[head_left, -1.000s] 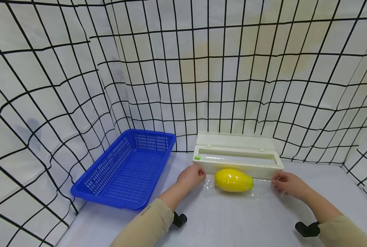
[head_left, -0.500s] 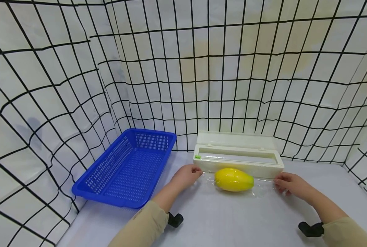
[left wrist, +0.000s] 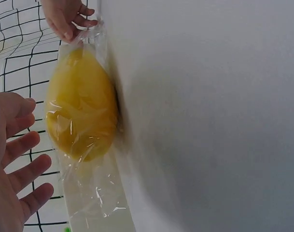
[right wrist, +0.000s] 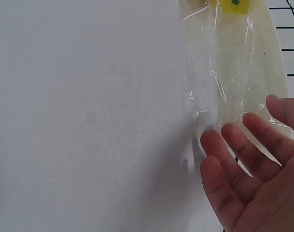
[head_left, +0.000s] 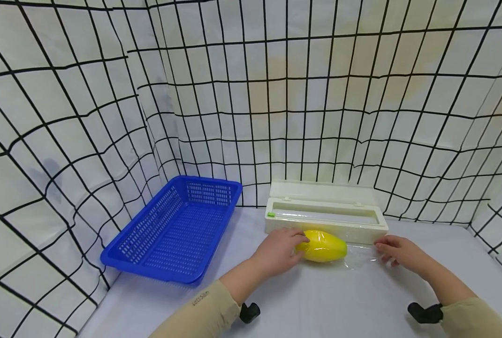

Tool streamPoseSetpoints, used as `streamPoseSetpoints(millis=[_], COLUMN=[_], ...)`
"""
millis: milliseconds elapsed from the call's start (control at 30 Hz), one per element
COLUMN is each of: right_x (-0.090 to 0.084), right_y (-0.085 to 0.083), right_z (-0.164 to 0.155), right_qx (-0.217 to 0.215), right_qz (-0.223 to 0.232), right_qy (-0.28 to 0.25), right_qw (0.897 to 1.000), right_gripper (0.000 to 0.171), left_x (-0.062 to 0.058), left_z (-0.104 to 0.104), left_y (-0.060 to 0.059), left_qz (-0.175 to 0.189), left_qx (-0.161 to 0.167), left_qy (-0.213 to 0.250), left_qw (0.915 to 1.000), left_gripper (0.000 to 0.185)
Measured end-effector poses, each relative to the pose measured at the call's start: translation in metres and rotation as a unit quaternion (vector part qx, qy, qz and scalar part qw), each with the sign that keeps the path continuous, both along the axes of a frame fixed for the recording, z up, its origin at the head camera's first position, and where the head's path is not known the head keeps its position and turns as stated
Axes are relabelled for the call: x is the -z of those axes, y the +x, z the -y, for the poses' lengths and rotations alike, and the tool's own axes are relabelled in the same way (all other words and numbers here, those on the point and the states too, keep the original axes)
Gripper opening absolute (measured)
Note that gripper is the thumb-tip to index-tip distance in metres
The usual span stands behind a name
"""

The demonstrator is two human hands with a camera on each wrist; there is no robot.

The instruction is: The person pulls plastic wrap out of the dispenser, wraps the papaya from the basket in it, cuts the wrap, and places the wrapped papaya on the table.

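Note:
A yellow oval fruit (head_left: 323, 245) lies on the white table under a sheet of clear cling film (head_left: 361, 256), just in front of the cream film dispenser box (head_left: 324, 213). My left hand (head_left: 281, 249) is at the fruit's left end and hides it in the head view. The left wrist view shows that hand (left wrist: 14, 159) open with spread fingers, a small gap from the fruit (left wrist: 81, 104). My right hand (head_left: 393, 249) sits at the film's right end. Its fingers (right wrist: 243, 145) are straight beside the loose film (right wrist: 229, 72) and grip nothing.
An empty blue slatted basket (head_left: 179, 230) stands at the left of the table, angled toward the corner. White curtains with a black grid close in the back and both sides. Bare white tabletop (head_left: 318, 305) lies in front of the fruit.
My left hand has let go of the film's left end and moved right, up to the fruit. My right hand has stayed at the right end.

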State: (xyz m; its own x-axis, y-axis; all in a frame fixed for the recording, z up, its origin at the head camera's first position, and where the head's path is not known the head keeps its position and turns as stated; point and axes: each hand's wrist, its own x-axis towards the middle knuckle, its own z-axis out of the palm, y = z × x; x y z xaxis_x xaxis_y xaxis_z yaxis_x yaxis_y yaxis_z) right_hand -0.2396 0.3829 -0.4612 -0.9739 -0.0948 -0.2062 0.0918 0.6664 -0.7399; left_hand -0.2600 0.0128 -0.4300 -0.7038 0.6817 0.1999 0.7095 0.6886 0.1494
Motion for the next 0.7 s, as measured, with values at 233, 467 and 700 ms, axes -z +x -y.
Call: streamPoseSetpoints(millis=[233, 467, 700], right_x=[-0.021, -0.035, -0.021], right_y=[0.009, 0.020, 0.016], right_z=[0.001, 0.039, 0.069], right_qx=[0.036, -0.014, -0.125], right_qz=[-0.053, -0.184, -0.288], right_qy=[0.104, 0.175, 0.271], right_qw=[0.993, 0.967, 0.910], right_gripper=[0.053, 0.047, 0.064], left_x=[0.003, 0.004, 0.010], left_z=[-0.005, 0.001, 0.004], left_y=[-0.001, -0.009, -0.018], left_qz=[-0.009, -0.008, -0.026], left_qx=[-0.003, 0.017, 0.057], left_qy=[-0.024, -0.020, -0.047], left_qw=[0.9997, 0.9996, 0.9969], left_gripper=[0.040, 0.046, 0.062])
